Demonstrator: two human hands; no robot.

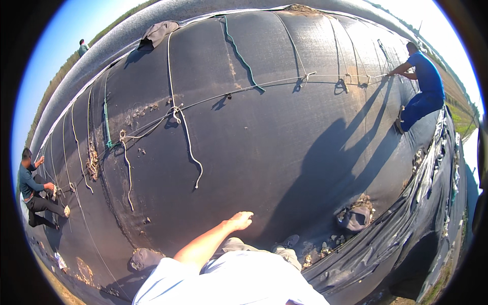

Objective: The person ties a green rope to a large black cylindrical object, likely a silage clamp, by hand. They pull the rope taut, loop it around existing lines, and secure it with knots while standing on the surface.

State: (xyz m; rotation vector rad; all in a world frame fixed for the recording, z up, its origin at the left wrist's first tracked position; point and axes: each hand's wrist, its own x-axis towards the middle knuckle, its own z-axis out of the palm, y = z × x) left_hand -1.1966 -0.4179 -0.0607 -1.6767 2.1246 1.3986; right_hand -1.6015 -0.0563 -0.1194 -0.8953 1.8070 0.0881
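Observation:
My left hand hangs over the dark woven sheet, its fingers loosely curled; whether they hold anything is unclear. My right hand is out of view. Ahead of me a pale rope runs down the sheet, knotted to a long cross rope, and its loose end lies beyond my left hand. To its left another short rope dangles from a looped knot. A green rope comes down from the ridge and ends near the cross rope.
A person in blue leans on the slope at right, hands at the cross rope. Another person sits at far left among ropes; a third shows beyond the ridge. Dark sacks and bunched sheeting lie along the lower side.

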